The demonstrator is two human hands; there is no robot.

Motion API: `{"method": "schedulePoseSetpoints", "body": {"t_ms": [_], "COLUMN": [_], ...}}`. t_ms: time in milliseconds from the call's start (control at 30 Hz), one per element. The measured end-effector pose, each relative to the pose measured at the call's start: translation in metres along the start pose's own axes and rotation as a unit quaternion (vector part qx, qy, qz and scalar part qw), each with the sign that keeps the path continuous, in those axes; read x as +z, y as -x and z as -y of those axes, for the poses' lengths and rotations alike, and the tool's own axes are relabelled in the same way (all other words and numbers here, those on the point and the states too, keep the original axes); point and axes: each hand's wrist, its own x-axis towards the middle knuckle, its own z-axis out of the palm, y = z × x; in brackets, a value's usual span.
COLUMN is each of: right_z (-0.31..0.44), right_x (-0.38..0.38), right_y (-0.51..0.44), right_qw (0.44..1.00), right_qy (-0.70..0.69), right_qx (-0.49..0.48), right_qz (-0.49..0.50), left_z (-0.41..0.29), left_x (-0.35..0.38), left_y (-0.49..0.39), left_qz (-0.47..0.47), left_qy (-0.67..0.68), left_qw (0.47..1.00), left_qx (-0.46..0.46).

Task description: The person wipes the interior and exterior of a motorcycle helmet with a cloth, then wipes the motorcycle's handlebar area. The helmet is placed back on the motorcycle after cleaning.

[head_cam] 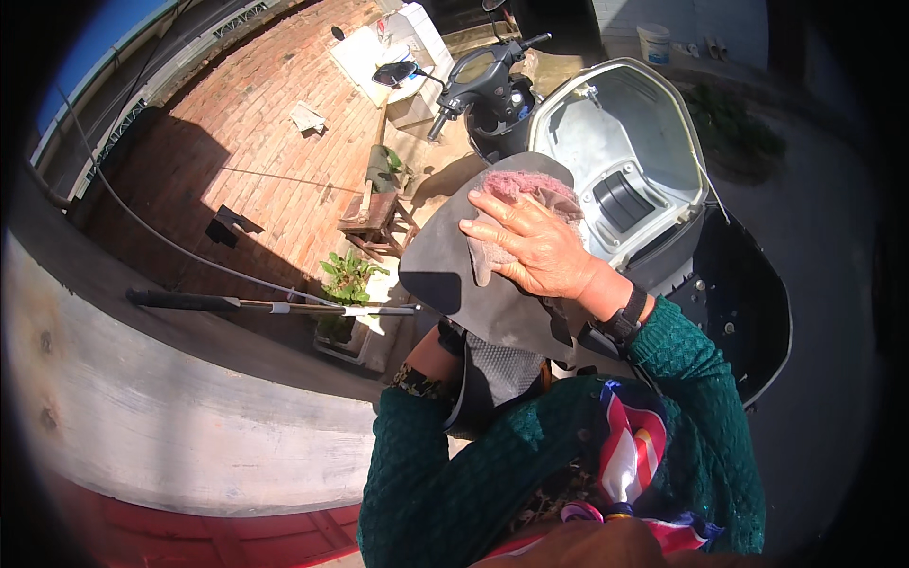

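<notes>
My right hand [536,245] presses a pink and grey-brown cloth [529,186] flat on a dark grey flexible sheet or mat [440,248]. Its fingers are spread over the cloth. The left forearm goes under the near edge of the mat, and the left hand is hidden behind it. Just beyond the mat stands a scooter [490,89] with its handlebars and a mirror. An open top box, its pale inner lid [603,142] raised, sits to the right of the mat, and its black tub [738,305] lies at the far right.
On the left a pale wall ledge [199,412] runs by, with a black-handled pole [192,302] over it. Past it are a leafy plant [349,277], a wooden stool [373,213] and a brick-paved yard [263,135]. A white bucket [653,44] stands at the back.
</notes>
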Motion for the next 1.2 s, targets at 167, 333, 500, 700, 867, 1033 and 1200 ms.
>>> {"method": "schedulePoseSetpoints", "body": {"t_ms": [167,333,500,700,867,1033,1200], "right_z": [-0.027,0.021,-0.008,-0.065,-0.066,-0.014,-0.005], "right_x": [-0.023,0.004,-0.004,-0.015,-0.024,-0.011,0.01], "right_y": [-0.03,-0.01,-0.012,-0.021,-0.02,-0.022,-0.013], "right_qw": [0.981,1.0,0.999,0.94,0.95,0.988,0.995], "right_qy": [0.062,-0.009,0.042,-0.024,-0.024,-0.079,0.01], "right_qx": [0.152,-0.014,0.006,0.339,0.22,0.079,0.066], "right_qz": [-0.104,0.025,-0.003,-0.037,-0.222,-0.111,-0.069], "left_z": [0.0,-0.007,-0.006,0.0,0.001,0.008,0.002], "left_x": [0.002,-0.007,-0.004,0.009,0.009,0.008,0.013], "left_y": [-0.002,0.006,-0.001,-0.007,-0.018,-0.006,-0.005], "left_qz": [-0.001,-0.01,-0.012,0.0,0.004,-0.006,0.031], "left_qy": [0.008,0.007,0.021,0.022,0.025,0.005,0.111], "left_qw": [1.0,1.0,0.999,1.0,1.0,1.0,0.992], "left_qx": [0.008,0.023,0.034,0.016,0.01,-0.003,-0.052]}}
